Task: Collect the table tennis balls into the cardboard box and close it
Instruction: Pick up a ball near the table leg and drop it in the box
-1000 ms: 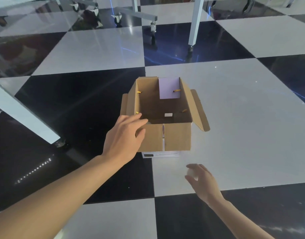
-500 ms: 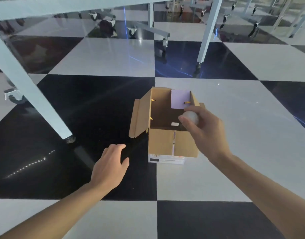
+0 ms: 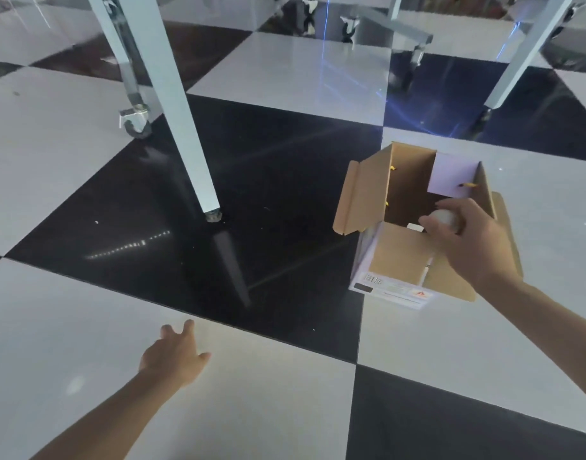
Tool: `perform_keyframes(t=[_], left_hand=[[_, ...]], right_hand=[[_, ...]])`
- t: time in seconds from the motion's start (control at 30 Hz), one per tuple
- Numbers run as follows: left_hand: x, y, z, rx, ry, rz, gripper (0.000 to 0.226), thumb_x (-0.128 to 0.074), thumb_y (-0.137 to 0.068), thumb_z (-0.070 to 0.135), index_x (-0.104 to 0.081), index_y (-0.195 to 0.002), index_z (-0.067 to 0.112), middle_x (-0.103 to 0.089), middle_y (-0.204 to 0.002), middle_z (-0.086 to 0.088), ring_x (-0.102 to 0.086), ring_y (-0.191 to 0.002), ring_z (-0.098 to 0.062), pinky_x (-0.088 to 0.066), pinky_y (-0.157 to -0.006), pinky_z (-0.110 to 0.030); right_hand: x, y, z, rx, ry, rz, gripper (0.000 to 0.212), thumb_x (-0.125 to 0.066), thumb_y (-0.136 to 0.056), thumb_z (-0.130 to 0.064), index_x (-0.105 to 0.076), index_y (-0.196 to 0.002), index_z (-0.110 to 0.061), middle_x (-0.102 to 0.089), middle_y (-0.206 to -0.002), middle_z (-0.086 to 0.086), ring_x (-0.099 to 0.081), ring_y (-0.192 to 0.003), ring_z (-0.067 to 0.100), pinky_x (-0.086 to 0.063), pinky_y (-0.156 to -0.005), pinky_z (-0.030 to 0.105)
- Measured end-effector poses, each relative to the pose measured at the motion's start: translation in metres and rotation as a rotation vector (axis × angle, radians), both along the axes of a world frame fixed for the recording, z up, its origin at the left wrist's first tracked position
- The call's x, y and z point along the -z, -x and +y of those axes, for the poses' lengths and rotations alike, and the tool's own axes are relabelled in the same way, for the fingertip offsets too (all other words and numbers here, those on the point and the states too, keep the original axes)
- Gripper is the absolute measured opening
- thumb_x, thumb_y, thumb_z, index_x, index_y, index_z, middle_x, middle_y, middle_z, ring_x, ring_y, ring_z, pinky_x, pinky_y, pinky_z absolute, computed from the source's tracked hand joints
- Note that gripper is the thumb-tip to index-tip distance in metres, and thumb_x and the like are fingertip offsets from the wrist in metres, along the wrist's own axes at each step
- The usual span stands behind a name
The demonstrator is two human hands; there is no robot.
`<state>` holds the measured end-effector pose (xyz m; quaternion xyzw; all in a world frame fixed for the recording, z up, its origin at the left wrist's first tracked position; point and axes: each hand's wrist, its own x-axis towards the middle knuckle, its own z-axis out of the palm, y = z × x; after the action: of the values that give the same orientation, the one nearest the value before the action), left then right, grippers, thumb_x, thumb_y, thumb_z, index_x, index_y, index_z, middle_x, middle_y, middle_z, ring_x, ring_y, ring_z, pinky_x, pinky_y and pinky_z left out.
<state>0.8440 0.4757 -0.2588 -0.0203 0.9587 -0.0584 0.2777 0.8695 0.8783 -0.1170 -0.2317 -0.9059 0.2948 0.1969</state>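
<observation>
An open cardboard box (image 3: pixel 397 260) stands on the checkered floor at the right, its flaps spread outward. My right hand (image 3: pixel 474 240) hovers over the box's near edge, fingers closed around a white table tennis ball (image 3: pixel 445 220). The ball sits above the box opening. My left hand (image 3: pixel 175 356) is low at the left over a white tile, fingers apart, holding nothing, well away from the box. A faint pale round spot (image 3: pixel 75 385) shows on the white tile to the left of that hand; I cannot tell if it is a ball.
A white table leg (image 3: pixel 182 127) comes down to the black tile left of the box. A castor wheel (image 3: pixel 134 122) stands further left. More metal legs and castors (image 3: pixel 414 54) are at the back. The floor is glossy black and white tiles.
My view swung left, so the box now sits at the right. My right hand brought the ball up from the floor to over the box. My left hand left the box flap and dropped left.
</observation>
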Motion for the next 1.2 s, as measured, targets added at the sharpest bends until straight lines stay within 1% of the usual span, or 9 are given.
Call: perform_keyframes(t=[0.2,0.33,0.47,0.57,0.67,0.77,1.0,1.1,1.2], left_hand=[[0.013,-0.006,0.012,0.157,-0.027,-0.009,0.030,-0.043,-0.090,0.025,-0.045,-0.119,0.016,-0.051,-0.116,-0.006,-0.058,-0.102,-0.023,-0.046,-0.077,-0.027],[0.004,0.000,0.016,0.199,-0.045,-0.011,0.020,-0.045,-0.086,0.024,-0.048,-0.105,0.017,-0.049,-0.111,-0.004,-0.058,-0.096,-0.023,-0.046,-0.072,-0.028],[-0.042,0.028,0.045,0.015,-0.383,0.120,0.009,-0.054,-0.075,0.018,-0.054,-0.084,0.018,-0.055,-0.092,-0.005,-0.061,-0.077,-0.028,-0.049,-0.064,-0.033],[-0.086,0.046,0.085,-0.042,-0.718,0.179,0.016,-0.058,-0.074,0.015,-0.060,-0.089,0.022,-0.057,-0.088,-0.003,-0.063,-0.069,-0.028,-0.057,-0.063,-0.042],[-0.128,0.054,0.133,0.010,-0.989,0.238,0.022,-0.064,-0.078,0.018,-0.060,-0.099,0.022,-0.059,-0.093,-0.001,-0.066,-0.064,-0.024,-0.059,-0.054,-0.041],[-0.163,0.054,0.180,0.155,-1.155,0.365,0.025,-0.069,-0.079,0.025,-0.058,-0.101,0.023,-0.059,-0.096,0.003,-0.065,-0.068,-0.019,-0.059,-0.057,-0.039],[-0.189,0.053,0.270,0.503,-1.150,0.601,0.032,-0.071,-0.078,0.041,-0.057,-0.103,0.027,-0.061,-0.105,0.009,-0.057,-0.092,-0.012,-0.054,-0.075,-0.032],[-0.178,0.062,0.295,0.546,-1.033,0.697,0.032,-0.068,-0.078,0.047,-0.055,-0.101,0.028,-0.063,-0.101,0.008,-0.054,-0.081,-0.009,-0.049,-0.069,-0.028],[-0.160,0.069,0.307,0.593,-0.881,0.751,0.034,-0.067,-0.077,0.050,-0.057,-0.099,0.025,-0.064,-0.096,0.005,-0.045,-0.073,-0.006,-0.029,-0.051,-0.015]], right_hand=[[0.001,0.005,-0.003,0.049,-0.035,-0.088,0.041,-0.060,-0.085,-0.048,-0.057,-0.117,-0.023,-0.059,-0.095,-0.005,-0.050,-0.078,0.016,-0.031,-0.053,0.020],[-0.002,0.004,-0.004,0.027,-0.025,-0.082,0.054,-0.065,-0.081,-0.049,-0.053,-0.125,-0.020,-0.058,-0.121,-0.001,-0.057,-0.097,0.018,-0.039,-0.072,0.025],[-0.001,-0.003,-0.006,-0.006,-0.042,-0.039,0.052,-0.067,-0.081,-0.045,-0.054,-0.123,-0.018,-0.053,-0.127,0.002,-0.053,-0.112,0.021,-0.039,-0.080,0.028],[0.001,-0.012,-0.004,-0.011,-0.104,0.031,0.041,-0.065,-0.084,-0.040,-0.059,-0.116,-0.017,-0.057,-0.119,0.001,-0.052,-0.104,0.017,-0.036,-0.076,0.025],[0.001,-0.022,0.000,-0.004,-0.126,0.073,0.032,-0.063,-0.084,-0.036,-0.061,-0.110,-0.018,-0.059,-0.112,-0.002,-0.048,-0.096,0.010,-0.034,-0.075,0.023],[0.000,-0.032,0.007,-0.039,-0.111,0.035,0.030,-0.064,-0.082,-0.035,-0.061,-0.107,-0.019,-0.062,-0.108,-0.004,-0.050,-0.105,0.016,-0.038,-0.078,0.026],[-0.002,-0.043,0.008,-0.126,-0.233,-0.010,0.016,-0.072,-0.081,-0.024,-0.071,-0.093,-0.014,-0.070,-0.097,-0.002,-0.056,-0.101,0.022,-0.042,-0.085,0.030],[0.001,-0.044,0.010,-0.108,-0.233,0.001,0.014,-0.071,-0.081,-0.019,-0.071,-0.094,-0.015,-0.071,-0.097,-0.003,-0.056,-0.102,0.024,-0.042,-0.090,0.035],[0.009,-0.045,0.014,-0.068,-0.190,0.005,0.014,-0.067,-0.083,-0.018,-0.069,-0.096,-0.016,-0.069,-0.099,-0.005,-0.051,-0.106,0.022,-0.036,-0.094,0.032]])
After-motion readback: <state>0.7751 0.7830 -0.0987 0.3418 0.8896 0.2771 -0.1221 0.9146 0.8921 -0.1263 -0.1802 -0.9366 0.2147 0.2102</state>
